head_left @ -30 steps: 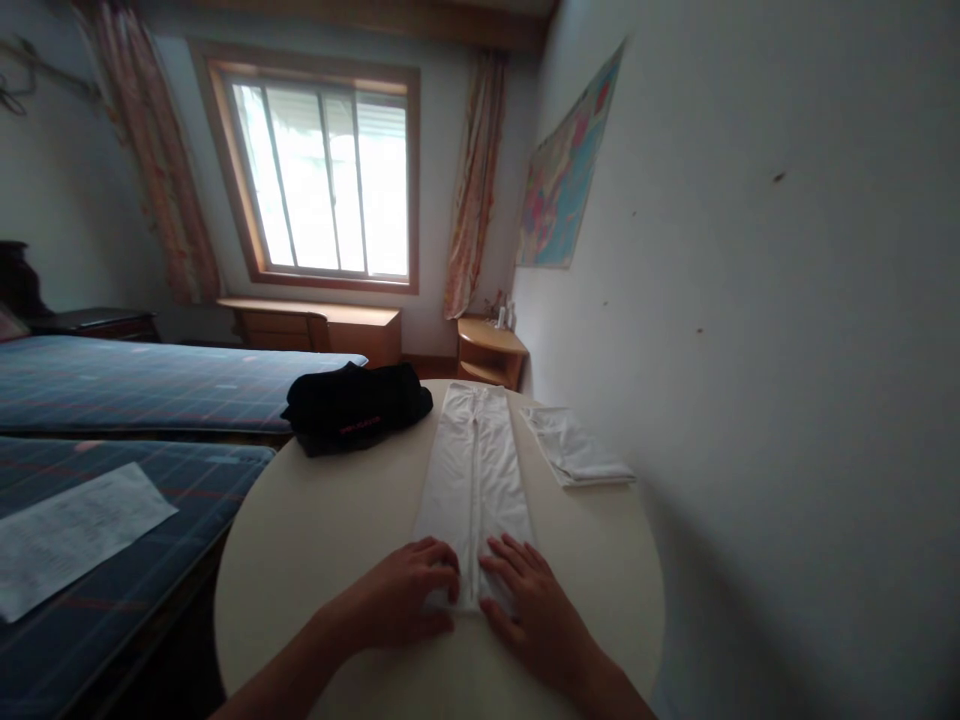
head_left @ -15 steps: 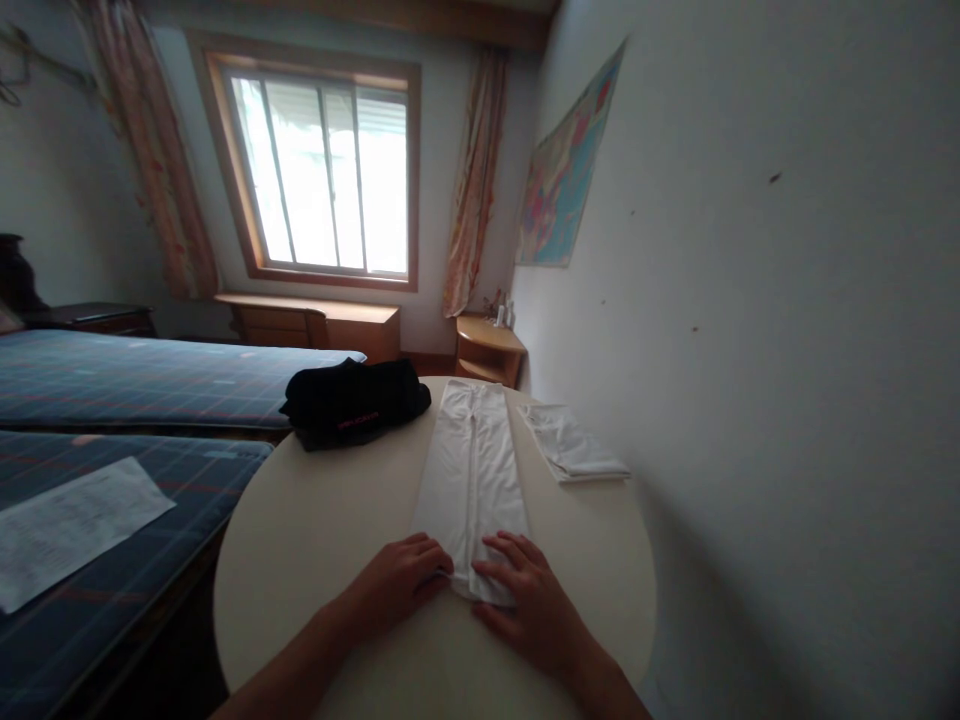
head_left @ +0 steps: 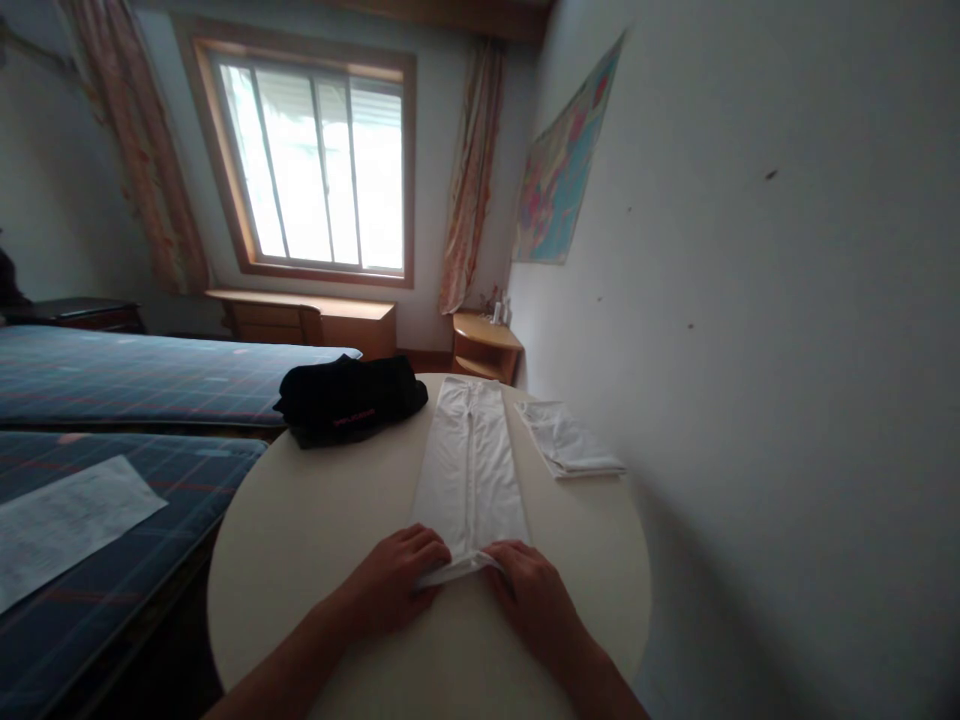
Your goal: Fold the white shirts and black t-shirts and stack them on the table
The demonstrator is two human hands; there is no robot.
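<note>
A white garment, folded into a long narrow strip, lies lengthwise on the round cream table. Its near end is lifted slightly and gathered between my two hands. My left hand is closed around the left corner of that end, fingers curled over the cloth. On the right corner, my right hand grips the same edge with bent fingers, the thumb partly hidden. The cloth's near edge curls up between the hands. What kind of garment it is, I cannot tell.
A black folded cloth item with small pink lettering sits at the table's far left. A folded white cloth lies at the right, near the wall. Beds with plaid mattresses stand left, one bearing a paper sheet.
My right hand was spread flat on the cloth and is now closed on its edge. The garment's near end has been picked up and pulled slightly away from me.
</note>
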